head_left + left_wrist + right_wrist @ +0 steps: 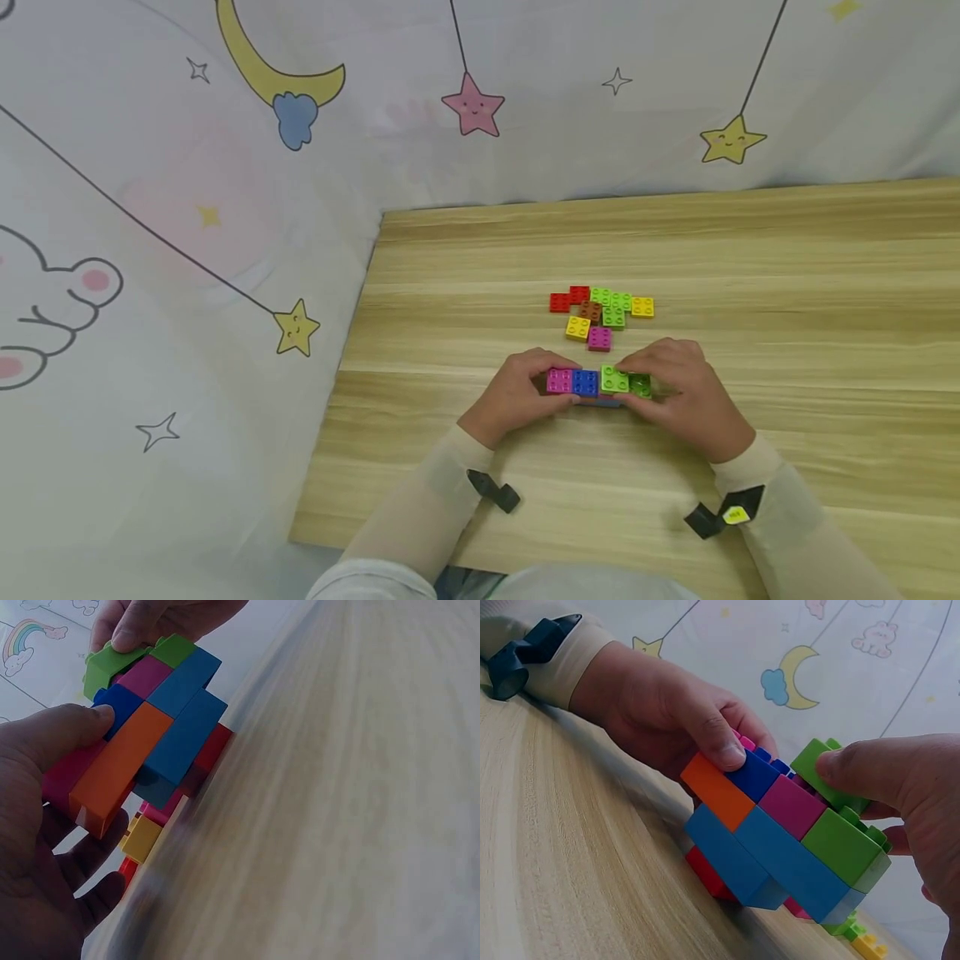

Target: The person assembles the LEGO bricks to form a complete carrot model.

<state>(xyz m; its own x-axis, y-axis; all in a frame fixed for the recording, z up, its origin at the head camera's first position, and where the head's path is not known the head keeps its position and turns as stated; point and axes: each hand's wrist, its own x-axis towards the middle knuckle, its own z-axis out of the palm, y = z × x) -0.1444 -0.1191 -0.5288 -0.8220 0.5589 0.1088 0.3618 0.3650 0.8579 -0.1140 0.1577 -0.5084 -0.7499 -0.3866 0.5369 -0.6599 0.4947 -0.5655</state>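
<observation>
A built-up stack of toy building bricks (pixel 780 847) stands on the table: red at the bottom, then blue, then orange and blue. Its upper row has pink, dark blue, magenta and green bricks. At the stack's left end my left hand (pixel 516 392) grips it, thumb on the near side by the dark blue brick (pixel 122 703) and fingers behind. My right hand (pixel 678 396) pinches a light green brick (pixel 814 766) between thumb and fingers. That brick sits tilted over the magenta brick (pixel 792 806), beside the green brick (pixel 845 844) on the right end.
Behind the stack lies a loose group of bricks on the wooden table (pixel 450 292): red bricks (pixel 559 302), light green bricks (pixel 613 317), a brown brick (pixel 591 312), yellow bricks (pixel 642 307) and a magenta brick (pixel 599 338). A printed white curtain (pixel 562 150) hangs beyond the table's edge.
</observation>
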